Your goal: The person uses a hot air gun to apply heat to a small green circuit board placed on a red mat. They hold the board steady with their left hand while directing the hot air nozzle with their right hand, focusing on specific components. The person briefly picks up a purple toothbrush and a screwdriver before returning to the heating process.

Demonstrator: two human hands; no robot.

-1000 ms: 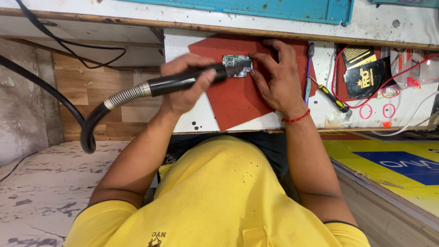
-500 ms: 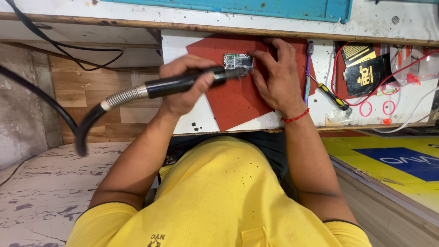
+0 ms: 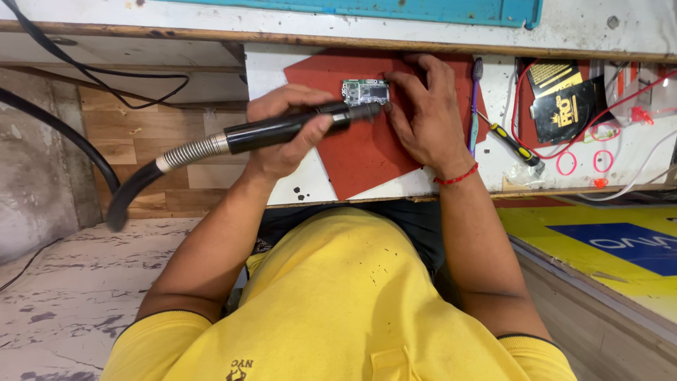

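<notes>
A small green circuit board (image 3: 365, 90) lies on a red mat (image 3: 367, 159) on the white bench. My left hand (image 3: 282, 154) grips a black hot-air wand (image 3: 261, 134) by its handle, and the wand's nozzle tip sits at the board's lower edge. My right hand (image 3: 423, 120), with a red thread at the wrist, rests on the mat with its fingertips against the board's right side. The ends of those fingers are partly hidden by the nozzle.
A metal-sleeved black hose (image 3: 134, 187) runs left from the wand. Right of the mat lie a purple brush (image 3: 476, 99), a black-and-yellow screwdriver (image 3: 515, 147), a black box (image 3: 564, 106) and red wires (image 3: 599, 134). A yellow and blue board (image 3: 606, 240) sits lower right.
The hose bend has swung slightly. Both hands and the nozzle stay at the circuit board.
</notes>
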